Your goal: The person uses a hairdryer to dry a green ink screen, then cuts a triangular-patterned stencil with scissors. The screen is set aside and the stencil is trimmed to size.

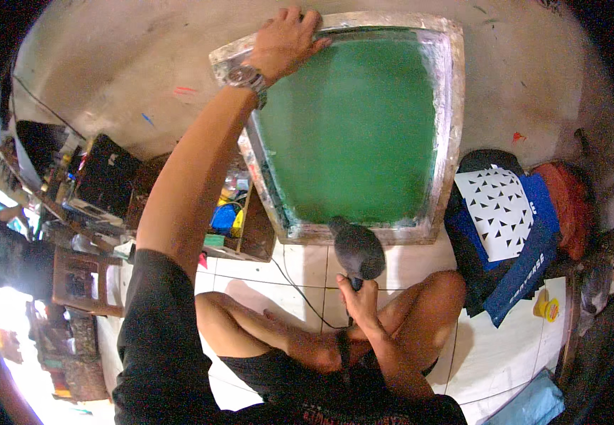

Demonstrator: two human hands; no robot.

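Observation:
A screen-printing frame with a worn, whitish border and a green-coated mesh stands upright on the floor against the wall. My left hand, with a watch on its wrist, grips the frame's top rail near the left corner, fingers over the edge. Low in front of the frame, my right hand is wrapped around the handle of a dark hair dryer. The dryer's nozzle points at the lower part of the mesh, close to the bottom rail. Whether it is running cannot be seen.
A thin cord crosses the white tiles by my folded legs. Left of the frame sits a wooden box of odds and ends. On the right lie folded dark clothes, a patterned white sheet and a yellow tub.

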